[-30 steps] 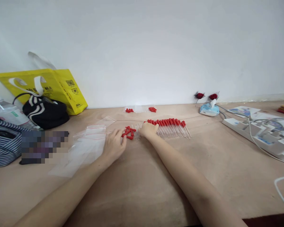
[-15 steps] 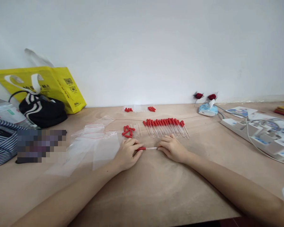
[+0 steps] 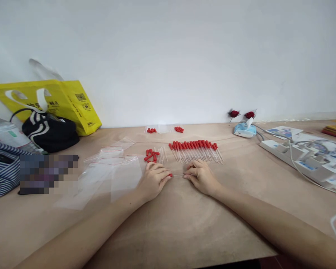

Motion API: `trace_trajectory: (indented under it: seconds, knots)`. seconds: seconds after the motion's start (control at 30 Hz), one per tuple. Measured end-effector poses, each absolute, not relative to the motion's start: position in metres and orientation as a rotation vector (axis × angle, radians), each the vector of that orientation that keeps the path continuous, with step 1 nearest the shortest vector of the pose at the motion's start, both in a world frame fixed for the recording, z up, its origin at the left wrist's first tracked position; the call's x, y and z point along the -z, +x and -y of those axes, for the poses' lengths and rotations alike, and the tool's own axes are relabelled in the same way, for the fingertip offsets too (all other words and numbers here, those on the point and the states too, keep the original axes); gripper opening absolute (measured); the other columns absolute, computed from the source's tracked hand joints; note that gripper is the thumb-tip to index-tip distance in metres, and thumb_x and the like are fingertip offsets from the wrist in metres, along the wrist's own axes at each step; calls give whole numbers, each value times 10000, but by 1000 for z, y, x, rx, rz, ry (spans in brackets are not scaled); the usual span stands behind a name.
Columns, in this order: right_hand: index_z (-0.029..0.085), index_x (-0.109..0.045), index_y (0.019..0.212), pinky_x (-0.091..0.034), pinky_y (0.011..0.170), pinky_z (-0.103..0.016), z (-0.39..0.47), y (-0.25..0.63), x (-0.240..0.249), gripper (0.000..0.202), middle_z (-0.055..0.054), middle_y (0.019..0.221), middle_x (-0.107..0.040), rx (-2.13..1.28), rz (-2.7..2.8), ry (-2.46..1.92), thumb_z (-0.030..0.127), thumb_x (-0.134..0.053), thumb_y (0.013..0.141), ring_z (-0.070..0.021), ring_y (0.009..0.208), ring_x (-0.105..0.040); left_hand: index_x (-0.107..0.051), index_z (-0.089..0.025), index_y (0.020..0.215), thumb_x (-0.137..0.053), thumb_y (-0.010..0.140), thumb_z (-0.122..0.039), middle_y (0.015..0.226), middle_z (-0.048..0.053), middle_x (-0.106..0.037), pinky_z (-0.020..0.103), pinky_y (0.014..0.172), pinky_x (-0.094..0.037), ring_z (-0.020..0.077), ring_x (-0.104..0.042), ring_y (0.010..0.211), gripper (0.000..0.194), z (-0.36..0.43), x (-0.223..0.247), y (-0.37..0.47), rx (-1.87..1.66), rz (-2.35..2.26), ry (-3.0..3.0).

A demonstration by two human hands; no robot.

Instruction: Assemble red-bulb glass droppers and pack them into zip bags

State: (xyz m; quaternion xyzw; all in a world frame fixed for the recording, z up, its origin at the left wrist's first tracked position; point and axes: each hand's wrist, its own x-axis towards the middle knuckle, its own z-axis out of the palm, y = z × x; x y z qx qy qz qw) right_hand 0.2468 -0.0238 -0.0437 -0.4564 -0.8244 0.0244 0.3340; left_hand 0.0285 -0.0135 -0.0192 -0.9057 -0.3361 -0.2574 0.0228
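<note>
Near the table's middle, my left hand point(image 3: 153, 182) is closed around a red rubber bulb point(image 3: 171, 175), with only its end showing. My right hand point(image 3: 201, 178) pinches a thin clear tube point(image 3: 178, 175), which spans the gap between both hands. Whether the tube sits inside the bulb's mouth is too small to tell. Just beyond the left fingers lies a small heap of loose red bulbs point(image 3: 150, 154), with several bare clear tubes point(image 3: 162, 154) beside it. Past my right hand, droppers with red bulbs point(image 3: 197, 146) lie side by side in a row.
Clear zip bags point(image 3: 100, 179) lie flat to the left. Small bags with red bulbs point(image 3: 179, 129) rest by the wall. A yellow bag point(image 3: 86, 112), black pouch point(image 3: 53, 130) and bottle stand at left; a tissue pack point(image 3: 245, 129) and power strip point(image 3: 305, 160) at right.
The left fingers now cover more of the red bulb. My right hand has shifted slightly left along the tube, and the gap between the hands is a little narrower.
</note>
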Motion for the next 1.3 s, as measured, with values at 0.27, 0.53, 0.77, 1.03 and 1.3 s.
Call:
trace_trajectory:
  seconds: [0.27, 0.53, 0.77, 1.03, 1.3]
  knots:
    - [186, -574, 779, -229, 876, -365, 38, 242, 30, 147, -16, 766, -638, 26, 2180, -1246, 236, -453, 846, -140, 755, -550, -628, -196, 908, -423, 868, -204, 915, 26, -690, 511, 992, -199, 215, -572, 983, 209, 13, 23, 27, 880, 948, -2804]
    - [180, -551, 763, -170, 898, -376, 39, 239, 31, 154, -1, 739, -641, 23, 2181, -1216, 241, -435, 845, -118, 684, -554, -617, -185, 919, -399, 874, -208, 890, 43, -691, 519, 1003, -223, 209, -591, 966, 224, 13, 22, 28, 897, 965, -2806]
    - [181, -539, 788, -235, 825, -326, 45, 230, 35, 117, 14, 715, -631, -125, 2154, -1122, 212, -436, 832, -98, 612, -521, -605, -166, 836, -415, 855, -214, 824, 41, -689, 498, 1015, -220, 175, -628, 822, 197, 17, 22, 31, 1044, 1106, -2809]
    - [187, -561, 796, -240, 801, -317, 42, 233, 34, 150, 8, 703, -622, -76, 2233, -1041, 191, -416, 836, -102, 630, -528, -592, -188, 819, -410, 849, -223, 831, 31, -687, 487, 992, -225, 172, -622, 803, 188, 18, 19, 30, 1074, 1175, -2902]
    - [174, -583, 863, -222, 815, -342, 38, 236, 35, 202, -18, 743, -633, 4, 2248, -985, 177, -381, 846, -114, 659, -526, -576, -188, 825, -412, 846, -207, 802, 28, -686, 461, 980, -241, 162, -627, 792, 166, 19, 20, 29, 1086, 1017, -2948]
